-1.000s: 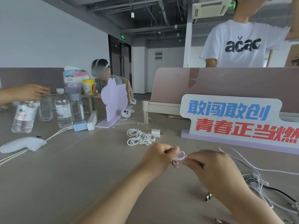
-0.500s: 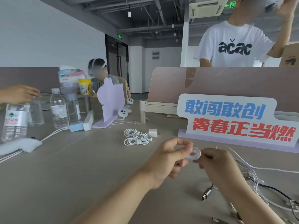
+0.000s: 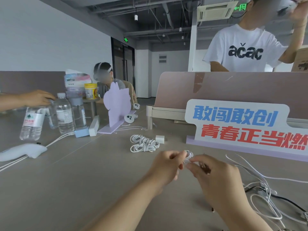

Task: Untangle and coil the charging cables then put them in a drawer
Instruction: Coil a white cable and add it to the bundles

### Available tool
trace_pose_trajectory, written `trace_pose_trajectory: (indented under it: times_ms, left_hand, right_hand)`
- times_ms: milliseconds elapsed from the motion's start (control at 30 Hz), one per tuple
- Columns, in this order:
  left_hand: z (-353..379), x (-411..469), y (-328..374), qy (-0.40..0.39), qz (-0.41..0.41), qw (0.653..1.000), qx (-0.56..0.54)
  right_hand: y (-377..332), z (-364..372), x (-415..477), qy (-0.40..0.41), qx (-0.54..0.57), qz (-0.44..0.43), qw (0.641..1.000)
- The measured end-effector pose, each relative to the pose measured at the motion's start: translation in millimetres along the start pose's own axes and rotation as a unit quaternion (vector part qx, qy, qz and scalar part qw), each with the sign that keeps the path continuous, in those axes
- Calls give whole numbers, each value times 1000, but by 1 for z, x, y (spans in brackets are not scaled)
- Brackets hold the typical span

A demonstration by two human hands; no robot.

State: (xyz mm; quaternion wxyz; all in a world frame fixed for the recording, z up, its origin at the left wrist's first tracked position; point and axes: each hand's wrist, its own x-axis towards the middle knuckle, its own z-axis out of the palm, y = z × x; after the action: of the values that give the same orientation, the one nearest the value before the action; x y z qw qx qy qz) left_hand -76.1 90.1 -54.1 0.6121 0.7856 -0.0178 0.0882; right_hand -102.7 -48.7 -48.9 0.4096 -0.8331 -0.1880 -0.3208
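Note:
Above the grey table, my left hand (image 3: 166, 165) and my right hand (image 3: 215, 177) meet around a small coil of white cable (image 3: 188, 155). Both pinch it between thumb and fingers, and most of the coil is hidden by them. Two finished white cable coils (image 3: 144, 143) lie on the table beyond my hands, beside a small white charger plug (image 3: 160, 139). A loose tangle of white and black cables (image 3: 266, 197) sprawls at the right, next to my right forearm.
A standing sign with blue and red characters (image 3: 241, 125) blocks the right back. Water bottles (image 3: 64, 114), a white handheld device (image 3: 23, 150) and a lilac cut-out stand (image 3: 116, 104) sit at the left. Another person's hand (image 3: 36, 97) reaches the bottles. A person stands behind the partition (image 3: 216, 87).
My hands have kept turning the small white coil between them and sit slightly lower. The hand at the far left has reached back toward the bottles.

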Motion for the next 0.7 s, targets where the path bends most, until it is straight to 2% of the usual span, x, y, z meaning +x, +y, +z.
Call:
trace_pose_trajectory:
  times_ms: [100, 200, 333, 467, 600, 700]
  left_hand:
    - [1, -3, 8, -49, -64, 977, -196]
    - [4, -3, 10, -41, -78, 973, -212]
    - [13, -8, 11, -23, -92, 968, -231]
    - [17, -10, 16, -2, -136, 940, -313]
    - [20, -9, 16, 20, -135, 935, -327]
    - [22, -11, 15, 5, -126, 930, -345]
  right_hand:
    - [-4, -1, 2, -14, 162, 101, 982]
    - [-6, -1, 1, -15, 248, 117, 961]
    - [-5, 4, 1, -18, 221, 117, 968]
    - [-12, 3, 0, 9, 220, 123, 968]
    - [-13, 5, 1, 70, 203, 176, 961]
    - [-14, 8, 1, 59, 163, 191, 966]
